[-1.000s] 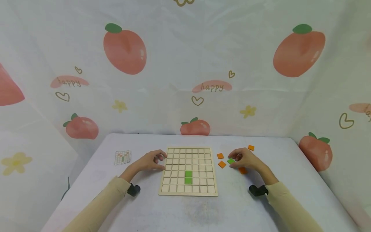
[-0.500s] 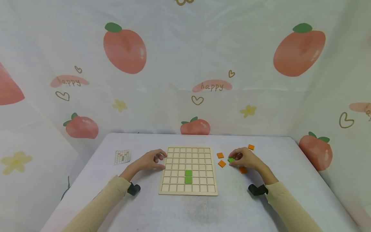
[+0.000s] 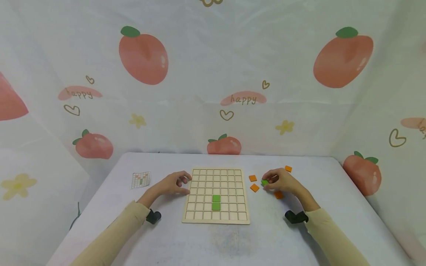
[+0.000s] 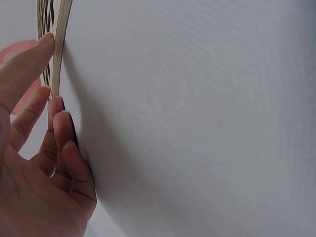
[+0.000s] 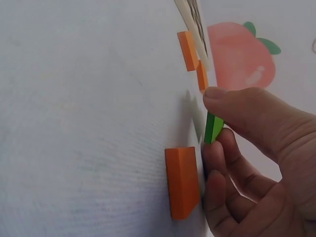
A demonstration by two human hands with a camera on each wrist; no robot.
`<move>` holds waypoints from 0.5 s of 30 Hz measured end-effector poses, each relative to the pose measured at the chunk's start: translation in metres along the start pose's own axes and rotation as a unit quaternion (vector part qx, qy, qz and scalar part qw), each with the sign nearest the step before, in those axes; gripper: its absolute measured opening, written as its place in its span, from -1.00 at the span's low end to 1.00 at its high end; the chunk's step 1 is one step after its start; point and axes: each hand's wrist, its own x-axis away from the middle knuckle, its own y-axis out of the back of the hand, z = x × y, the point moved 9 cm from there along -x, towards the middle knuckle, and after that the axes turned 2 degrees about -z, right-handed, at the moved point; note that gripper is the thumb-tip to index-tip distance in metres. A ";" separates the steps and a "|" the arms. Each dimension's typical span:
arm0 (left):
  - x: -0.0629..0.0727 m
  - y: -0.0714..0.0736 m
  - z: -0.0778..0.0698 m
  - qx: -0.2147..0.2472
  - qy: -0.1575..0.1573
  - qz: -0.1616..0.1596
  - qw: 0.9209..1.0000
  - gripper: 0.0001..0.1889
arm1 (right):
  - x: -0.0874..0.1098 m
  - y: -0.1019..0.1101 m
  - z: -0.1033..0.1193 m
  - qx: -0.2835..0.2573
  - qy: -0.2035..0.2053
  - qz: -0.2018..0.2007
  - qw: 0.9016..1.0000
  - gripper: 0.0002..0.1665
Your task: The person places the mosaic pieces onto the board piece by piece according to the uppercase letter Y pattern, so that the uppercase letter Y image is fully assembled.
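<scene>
A wooden grid board (image 3: 202, 221) lies mid-table, with two green tiles (image 3: 216, 202) set one above the other in a column of its lower half. At the board's left edge rests my left hand (image 3: 174, 183); in the left wrist view its thumb (image 4: 29, 66) and fingertips touch the rim, the other fingers loosely bent. My right hand (image 3: 283, 181), right of the board, pinches a green square tile (image 5: 212, 127) between thumb and fingers, just off the table. Two orange tiles (image 3: 254, 187) lie between that hand and the board. Another orange tile (image 5: 183, 182) is below the hand.
A small printed card (image 3: 141, 180) with a coloured grid pattern lies at the table's left. One more orange tile (image 3: 288, 169) sits behind the right hand. A white cloth printed with fruit (image 3: 224, 146) hangs behind the table.
My right hand has closed its thumb and fingers on the green tile and lifted it slightly, now tilted. The left hand and the board stay put.
</scene>
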 end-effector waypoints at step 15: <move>0.000 0.000 0.001 -0.001 0.014 -0.002 1.000 -0.52 | 0.006 -0.001 0.020 -0.034 0.072 -0.003 0.997 -0.62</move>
